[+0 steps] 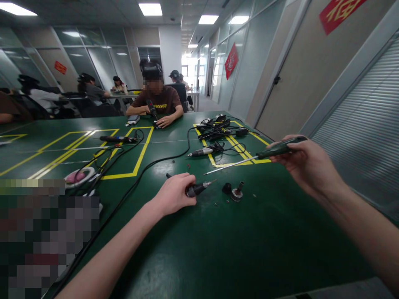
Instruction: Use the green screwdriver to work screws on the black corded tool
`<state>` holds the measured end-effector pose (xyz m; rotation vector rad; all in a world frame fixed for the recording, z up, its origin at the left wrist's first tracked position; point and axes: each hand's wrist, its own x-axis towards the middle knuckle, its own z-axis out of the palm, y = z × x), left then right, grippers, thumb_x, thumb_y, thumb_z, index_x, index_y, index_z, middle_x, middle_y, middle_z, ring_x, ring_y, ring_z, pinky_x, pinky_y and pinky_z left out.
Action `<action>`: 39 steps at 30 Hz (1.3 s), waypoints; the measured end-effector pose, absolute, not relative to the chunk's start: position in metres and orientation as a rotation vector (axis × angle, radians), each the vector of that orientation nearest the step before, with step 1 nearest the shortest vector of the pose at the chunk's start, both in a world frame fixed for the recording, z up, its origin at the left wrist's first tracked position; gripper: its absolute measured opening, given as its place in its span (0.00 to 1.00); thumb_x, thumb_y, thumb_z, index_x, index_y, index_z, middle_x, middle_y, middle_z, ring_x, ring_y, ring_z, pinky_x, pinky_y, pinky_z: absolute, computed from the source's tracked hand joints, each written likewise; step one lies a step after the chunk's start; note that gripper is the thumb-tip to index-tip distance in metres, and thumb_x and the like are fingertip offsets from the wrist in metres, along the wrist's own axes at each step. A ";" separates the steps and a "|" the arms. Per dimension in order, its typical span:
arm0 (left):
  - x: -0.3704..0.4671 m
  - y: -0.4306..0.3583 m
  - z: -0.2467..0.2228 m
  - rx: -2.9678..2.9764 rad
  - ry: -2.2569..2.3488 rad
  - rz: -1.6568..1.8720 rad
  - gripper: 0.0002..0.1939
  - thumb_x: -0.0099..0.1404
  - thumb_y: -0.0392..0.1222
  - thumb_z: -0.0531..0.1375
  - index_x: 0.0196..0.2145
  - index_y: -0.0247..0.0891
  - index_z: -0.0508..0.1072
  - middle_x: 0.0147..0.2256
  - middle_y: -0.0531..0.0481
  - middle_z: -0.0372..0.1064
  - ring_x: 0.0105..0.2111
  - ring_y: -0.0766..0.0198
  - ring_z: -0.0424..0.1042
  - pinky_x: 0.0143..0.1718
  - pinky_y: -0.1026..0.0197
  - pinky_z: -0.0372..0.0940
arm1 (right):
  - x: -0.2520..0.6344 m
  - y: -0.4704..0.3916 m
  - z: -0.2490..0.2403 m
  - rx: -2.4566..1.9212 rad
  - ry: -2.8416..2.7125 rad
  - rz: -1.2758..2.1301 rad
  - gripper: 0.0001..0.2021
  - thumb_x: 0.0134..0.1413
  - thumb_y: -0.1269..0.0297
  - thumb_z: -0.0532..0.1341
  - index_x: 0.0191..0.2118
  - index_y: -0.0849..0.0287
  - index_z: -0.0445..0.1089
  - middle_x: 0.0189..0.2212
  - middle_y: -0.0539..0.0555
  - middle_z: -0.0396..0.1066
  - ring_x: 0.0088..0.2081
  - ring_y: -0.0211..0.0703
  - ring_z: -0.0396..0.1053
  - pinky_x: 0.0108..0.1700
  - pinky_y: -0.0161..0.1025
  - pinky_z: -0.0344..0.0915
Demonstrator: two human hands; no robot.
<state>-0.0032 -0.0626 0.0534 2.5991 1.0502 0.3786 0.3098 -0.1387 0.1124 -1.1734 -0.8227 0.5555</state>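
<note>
My left hand (177,192) is closed around a black electric screwdriver (197,189), which lies low over the green table with its thin metal tip pointing right. Raised at the right, my right hand (299,160) grips the dark handle of a long-shafted screwdriver (230,165). The shaft slants down to the left, and its end is above the electric screwdriver's tip, apart from it. Just right of that tip, a small black cap (227,188) and a round metal part with an upright post (237,194) sit on the table. Tiny loose bits are scattered around them.
Yellow tape marks the green table (199,249). A corded tool (201,152) and a heap of black cables (220,128) are at the back right. Another corded tool (116,139) and a white ring (79,176) lie left. A co-worker (158,101) sits opposite, holding a tool.
</note>
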 end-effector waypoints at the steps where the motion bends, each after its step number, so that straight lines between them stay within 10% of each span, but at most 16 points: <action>1: -0.008 -0.064 0.050 2.628 1.051 0.431 0.08 0.59 0.38 0.67 0.32 0.40 0.69 0.34 0.52 0.70 0.34 0.59 0.69 0.34 0.60 0.58 | 0.307 -0.141 0.112 -1.175 -0.828 0.566 0.10 0.39 0.62 0.65 0.32 0.54 0.69 0.28 0.53 0.77 0.28 0.42 0.74 0.31 0.39 0.74; 39: -0.019 -0.078 0.027 2.755 1.038 0.483 0.15 0.66 0.38 0.66 0.50 0.41 0.84 0.42 0.47 0.86 0.40 0.53 0.84 0.44 0.57 0.74 | 0.283 -0.177 0.103 -1.241 -1.068 0.485 0.15 0.42 0.59 0.71 0.37 0.52 0.71 0.32 0.51 0.83 0.30 0.43 0.80 0.37 0.40 0.80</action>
